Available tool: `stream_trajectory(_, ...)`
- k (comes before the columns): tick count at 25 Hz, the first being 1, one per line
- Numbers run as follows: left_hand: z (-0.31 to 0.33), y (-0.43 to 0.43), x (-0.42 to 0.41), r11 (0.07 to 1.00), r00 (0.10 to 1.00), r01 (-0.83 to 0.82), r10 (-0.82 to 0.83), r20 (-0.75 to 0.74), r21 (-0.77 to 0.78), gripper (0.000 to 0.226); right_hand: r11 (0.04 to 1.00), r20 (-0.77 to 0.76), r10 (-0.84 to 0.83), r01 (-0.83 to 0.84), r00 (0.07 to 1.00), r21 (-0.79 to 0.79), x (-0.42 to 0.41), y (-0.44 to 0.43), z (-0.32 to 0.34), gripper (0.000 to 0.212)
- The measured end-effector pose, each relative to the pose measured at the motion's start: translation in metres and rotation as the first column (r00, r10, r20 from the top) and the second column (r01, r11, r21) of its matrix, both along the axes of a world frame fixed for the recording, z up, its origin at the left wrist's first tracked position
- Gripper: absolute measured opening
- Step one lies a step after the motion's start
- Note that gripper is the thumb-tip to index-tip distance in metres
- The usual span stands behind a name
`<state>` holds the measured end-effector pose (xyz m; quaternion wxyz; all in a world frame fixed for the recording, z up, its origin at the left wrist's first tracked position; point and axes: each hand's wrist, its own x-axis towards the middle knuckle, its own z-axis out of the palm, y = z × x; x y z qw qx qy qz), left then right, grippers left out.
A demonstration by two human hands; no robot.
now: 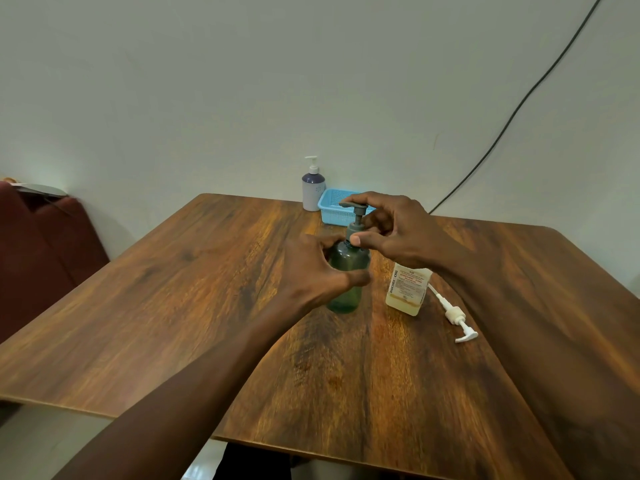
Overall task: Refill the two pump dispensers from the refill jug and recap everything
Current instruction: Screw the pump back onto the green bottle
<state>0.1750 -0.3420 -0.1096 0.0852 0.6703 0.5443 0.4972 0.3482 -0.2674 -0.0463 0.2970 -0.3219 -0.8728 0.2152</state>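
A dark green pump bottle (347,271) stands upright in the middle of the wooden table (173,306). My left hand (311,268) is wrapped around its body. My right hand (391,226) grips its grey pump head (356,216) at the collar, thumb and fingers pinched on it. Just right of it stands a clear bottle of yellowish liquid with a printed label (407,291), its top hidden behind my right wrist. This bottle's white pump (457,318) lies loose on the table to the right. A white bottle with a purple shoulder and white pump (313,188) stands at the far edge.
A light blue plastic basket (332,209) sits at the table's back edge, behind my hands and next to the white bottle. A dark red seat (45,244) stands left of the table. A black cable (519,109) runs down the wall at the right.
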Motion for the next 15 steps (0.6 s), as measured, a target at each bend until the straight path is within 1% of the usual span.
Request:
stream_trajectory(3, -0.001, 0.0, 0.002, 0.999, 0.999, -0.043, 0.044, -0.005, 0.018, 0.06, 0.991, -0.087, -0.128, 0.132, 0.988, 0.032, -0.007, -0.008, -0.002, 0.055)
stream_trajectory(6, 0.004, 0.001, 0.005, 0.999, 0.999, -0.036, 0.036, 0.005, 0.014, 0.055, 0.956, -0.105, -0.264, 0.274, 0.959, 0.107, -0.011, -0.009, 0.0, 0.044)
stream_trajectory(8, 0.007, 0.003, 0.007, 0.998, 0.998, -0.056, 0.055, 0.02, 0.029, 0.058, 0.914, -0.106, -0.373, 0.384, 0.922, 0.128, -0.016, -0.011, 0.003, 0.048)
stream_trajectory(10, 0.011, 0.005, 0.006, 0.996, 0.997, -0.072, 0.071, 0.038, 0.047, 0.061, 0.914, -0.114, -0.385, 0.395, 0.916, 0.091, -0.018, -0.011, 0.003, 0.056)
stream_trajectory(11, 0.013, 0.006, 0.004, 0.997, 0.997, -0.064, 0.062, 0.04, 0.048, 0.061, 0.933, -0.122, -0.349, 0.357, 0.929, 0.054, -0.017, -0.011, 0.003, 0.059)
stream_trajectory(12, 0.015, 0.008, 0.002, 0.997, 0.998, -0.052, 0.05, 0.04, 0.049, 0.061, 0.962, -0.143, -0.272, 0.27, 0.952, -0.035, -0.016, -0.011, 0.004, 0.061)
stream_trajectory(13, 0.017, 0.009, 0.0, 0.998, 0.998, -0.042, 0.04, 0.039, 0.054, 0.061, 0.974, -0.203, -0.159, 0.12, 0.966, -0.194, -0.014, -0.009, 0.004, 0.06)
stream_trajectory(14, 0.02, 0.01, -0.001, 0.998, 0.999, -0.033, 0.031, 0.042, 0.062, 0.06, 0.931, -0.303, -0.051, -0.064, 0.952, -0.359, -0.012, -0.008, 0.005, 0.057)
stream_trajectory(15, 0.021, 0.011, -0.002, 0.997, 0.999, -0.026, 0.023, 0.045, 0.073, 0.06, 0.865, -0.394, 0.015, -0.21, 0.919, -0.455, -0.01, -0.006, 0.005, 0.054)
